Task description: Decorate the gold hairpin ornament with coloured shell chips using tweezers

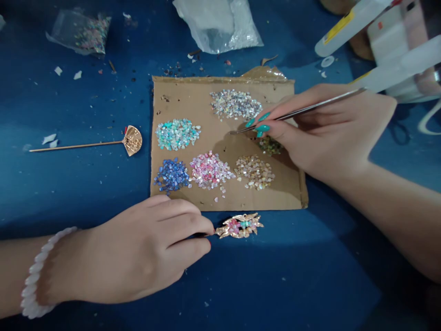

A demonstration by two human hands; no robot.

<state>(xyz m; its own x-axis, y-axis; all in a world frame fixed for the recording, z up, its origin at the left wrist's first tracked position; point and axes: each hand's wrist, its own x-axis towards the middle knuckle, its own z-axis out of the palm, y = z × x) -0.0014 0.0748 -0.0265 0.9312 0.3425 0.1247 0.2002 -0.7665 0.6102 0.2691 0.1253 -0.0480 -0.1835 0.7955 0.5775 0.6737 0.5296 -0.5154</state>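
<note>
gold-coloured ornament with pink and turquoise pieces lies just beside the cardboard, its end pinched by the left hand, fingers nearly together; the right hand grips metal tweezers between thumb and fingers, tips over the cardboard.

So the table was plain deep blue and kinda messy tbh. A flat piece of brown cardboard sat in the middle, with a gold stick with a fan-shaped head lying left of it. Up top were a clear bag of multicolored bits and a bigger bag of white stuff. White scraps and dark crumbs were scattered around, plus a little white ring upper right.
</note>
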